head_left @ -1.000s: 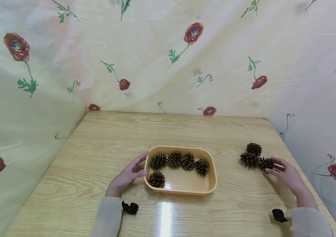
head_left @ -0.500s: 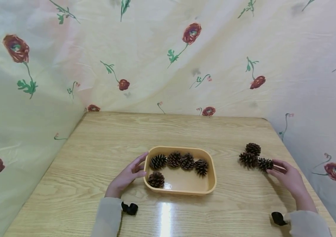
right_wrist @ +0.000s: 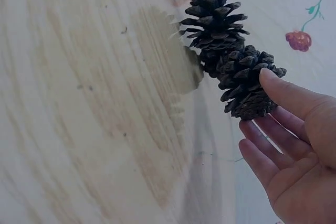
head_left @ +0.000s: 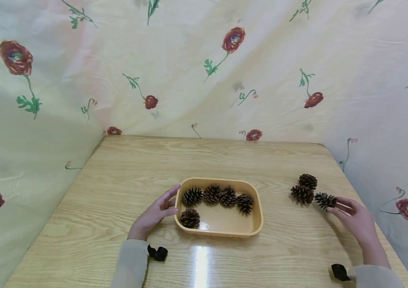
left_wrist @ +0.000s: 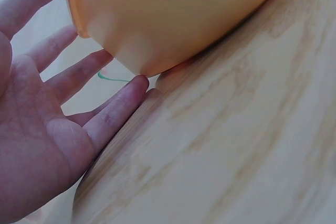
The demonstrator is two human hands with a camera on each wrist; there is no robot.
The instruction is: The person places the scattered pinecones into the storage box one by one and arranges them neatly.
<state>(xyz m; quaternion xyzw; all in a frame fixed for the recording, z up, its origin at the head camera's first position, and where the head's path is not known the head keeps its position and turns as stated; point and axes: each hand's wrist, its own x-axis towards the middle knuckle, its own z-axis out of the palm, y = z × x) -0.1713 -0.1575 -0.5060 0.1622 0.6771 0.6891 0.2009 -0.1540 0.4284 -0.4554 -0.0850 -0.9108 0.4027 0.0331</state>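
Note:
At the table's right side, my right hand [head_left: 357, 220] pinches a pine cone [head_left: 325, 201] between thumb and fingers. In the right wrist view the thumb lies on top of that pine cone [right_wrist: 247, 85], with another pine cone [right_wrist: 214, 17] behind it. Two more pine cones [head_left: 302, 194] sit together just left of the held one. My left hand [head_left: 154, 214] rests with extended fingers against the left wall of a yellow-orange tray [head_left: 222, 234]. The left wrist view has the fingertips touching the tray's outer wall [left_wrist: 173, 19]. Several pine cones [head_left: 212, 194] lie inside the tray.
The wooden table [head_left: 135, 160] carries the tray near its middle. A flower-patterned cloth [head_left: 189, 60] hangs behind and along both sides. Black straps [head_left: 159, 253] stick out at both sleeves.
My right hand has drawn the pinched pine cone slightly right, apart from the other two. The left hand and the tray have stayed in place.

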